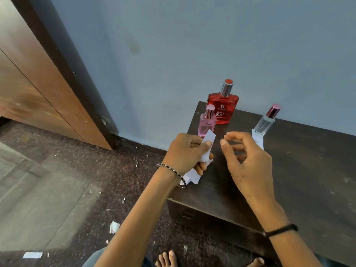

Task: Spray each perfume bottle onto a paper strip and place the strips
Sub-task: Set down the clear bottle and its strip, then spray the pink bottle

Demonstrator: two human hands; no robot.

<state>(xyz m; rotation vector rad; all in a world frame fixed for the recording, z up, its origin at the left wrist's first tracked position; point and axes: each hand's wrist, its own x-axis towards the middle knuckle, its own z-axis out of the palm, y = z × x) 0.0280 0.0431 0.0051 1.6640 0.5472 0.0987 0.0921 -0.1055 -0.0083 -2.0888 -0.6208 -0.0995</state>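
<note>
Left hand [187, 153] partly hides paper strips [207, 146].

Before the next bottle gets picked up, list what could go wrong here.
1. The pink bottle stands near the table's corner; a reaching hand might knock it off.
2. The left hand grips several paper strips bunched together, so sprayed and fresh ones could mix.
3. The strip by the clear bottle looks loose.

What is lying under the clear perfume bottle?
A white paper strip lies under the clear bottle, reaching toward the right hand. The part beneath the base is covered.
</note>
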